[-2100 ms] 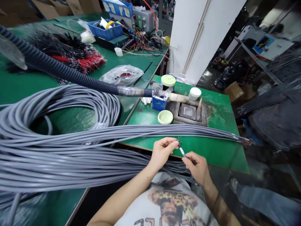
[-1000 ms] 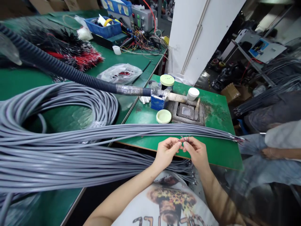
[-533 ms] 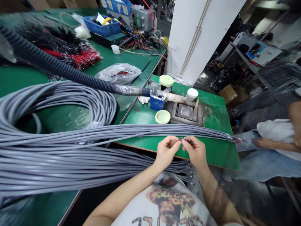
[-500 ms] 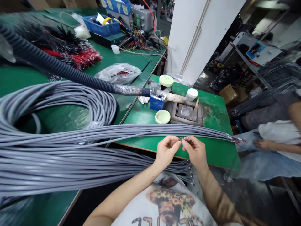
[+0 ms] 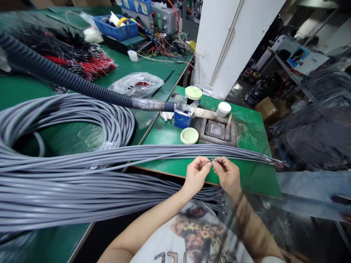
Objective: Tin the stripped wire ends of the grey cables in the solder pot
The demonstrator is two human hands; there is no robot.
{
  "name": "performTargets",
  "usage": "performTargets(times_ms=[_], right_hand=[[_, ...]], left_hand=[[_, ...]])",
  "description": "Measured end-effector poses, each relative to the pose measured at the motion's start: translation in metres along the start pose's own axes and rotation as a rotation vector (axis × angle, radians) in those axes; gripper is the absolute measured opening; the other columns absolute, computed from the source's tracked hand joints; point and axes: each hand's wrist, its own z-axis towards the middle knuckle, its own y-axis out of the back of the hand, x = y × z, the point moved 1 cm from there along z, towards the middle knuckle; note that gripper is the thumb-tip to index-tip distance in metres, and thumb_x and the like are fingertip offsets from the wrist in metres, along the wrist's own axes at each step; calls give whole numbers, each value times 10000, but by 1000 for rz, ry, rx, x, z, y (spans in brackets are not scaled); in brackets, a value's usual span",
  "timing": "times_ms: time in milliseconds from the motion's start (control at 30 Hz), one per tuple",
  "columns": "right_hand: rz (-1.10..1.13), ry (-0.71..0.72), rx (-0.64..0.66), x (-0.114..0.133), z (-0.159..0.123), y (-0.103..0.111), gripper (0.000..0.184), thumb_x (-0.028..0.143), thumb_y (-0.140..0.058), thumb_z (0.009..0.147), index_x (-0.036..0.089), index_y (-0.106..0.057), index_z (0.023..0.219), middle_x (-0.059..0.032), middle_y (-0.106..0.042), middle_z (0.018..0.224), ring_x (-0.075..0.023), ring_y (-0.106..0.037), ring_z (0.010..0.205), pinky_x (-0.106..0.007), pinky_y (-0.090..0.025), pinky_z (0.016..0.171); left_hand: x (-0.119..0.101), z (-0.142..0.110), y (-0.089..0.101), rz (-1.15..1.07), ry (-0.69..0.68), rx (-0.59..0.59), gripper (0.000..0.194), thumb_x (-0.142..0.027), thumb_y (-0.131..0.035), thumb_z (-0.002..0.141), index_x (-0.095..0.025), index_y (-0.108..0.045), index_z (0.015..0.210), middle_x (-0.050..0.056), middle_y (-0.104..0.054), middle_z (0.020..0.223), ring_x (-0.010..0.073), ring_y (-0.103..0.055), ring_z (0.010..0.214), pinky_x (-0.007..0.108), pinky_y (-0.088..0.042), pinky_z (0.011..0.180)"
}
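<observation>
Raised slightly, the left hand (image 5: 196,174) and right hand (image 5: 228,176) kept their fingers (image 5: 208,165) pinched together on fine wire ends (image 5: 218,160) of a grey cable (image 5: 175,150).

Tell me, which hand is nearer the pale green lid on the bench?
Left. The left hand is nearer, in front of the pale green lid with the grey cables between them. The right hand is farther off, in front of the lid and to its right.
</observation>
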Motion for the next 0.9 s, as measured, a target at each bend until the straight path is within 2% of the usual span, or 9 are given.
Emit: performTargets(times_ms=[133, 233, 367, 433, 600, 900], right_hand=[[-168, 60, 10, 0, 27, 23, 223, 372, -523, 890, 191, -601, 788, 19, -580, 651, -121, -525, 580, -231, -412, 581], [-366, 138, 50, -3, 62, 44, 252, 360, -499, 902, 183, -590, 746, 18, -570, 625, -123, -524, 585, -226, -380, 572], [-832, 160, 176, -15, 115, 59, 295, 356, -463, 921, 173, -611, 743, -25, -652, 713, -145, -584, 669, -229, -367, 602], [-960, 140, 231, -22, 138, 60, 281, 352, -477, 914, 170, -642, 777, -56, -690, 784, -166, -610, 728, -233, -373, 629], [-1088, 97, 317, -34, 175, 50, 265, 339, -501, 896, 151, -687, 888, -119, -715, 906, -219, -638, 863, -254, -406, 720], [-1214, 42, 405, -50, 194, 32, 319, 356, -469, 906, 141, -686, 998, -167, -693, 1031, -256, -626, 983, -292, -429, 819]], left_hand=[[2, 1, 5, 139, 2, 70, 191, -337, -646, 781, -151, -607, 761, -18, -553, 646, 84, -441, 543, 206, -365, 527], [3, -1, 17, 370, -131, 109, 172, -314, -619, 812, -157, -641, 747, -3, -562, 652, 103, -451, 571, 223, -372, 560], [9, 0, 31, 613, -282, 126, 154, -265, -579, 843, -174, -651, 742, 2, -559, 637, 121, -479, 594, 230, -380, 583], [13, 1, 35, 675, -302, 141, 145, -247, -570, 848, -178, -653, 751, 3, -564, 631, 123, -487, 593, 229, -376, 576], [17, 5, 37, 736, -311, 178, 150, -241, -551, 860, -177, -644, 761, 5, -564, 625, 129, -507, 599, 229, -381, 585], [15, 6, 38, 766, -342, 211, 156, -230, -524, 873, -183, -617, 757, 3, -545, 615, 137, -508, 610, 251, -378, 610]])
